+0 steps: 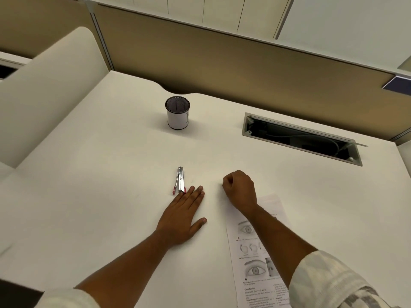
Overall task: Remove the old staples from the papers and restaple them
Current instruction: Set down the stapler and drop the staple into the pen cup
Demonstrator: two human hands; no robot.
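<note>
A small silver stapler (180, 179) with pink ends lies on the white desk (111, 174), pointing away from me. My left hand (184, 215) lies flat on the desk with straight fingers, its fingertips touching the near end of the stapler. My right hand (241, 188) rests on the desk to the right with its fingers curled into a fist; I cannot see anything inside it. The printed papers (253, 261) with eye drawings lie under my right forearm at the near right.
A mesh pen cup (177, 113) stands behind the stapler toward the back. An open cable slot (302, 138) is cut into the desk at the back right. A tan partition wall (222, 58) runs along the far edge.
</note>
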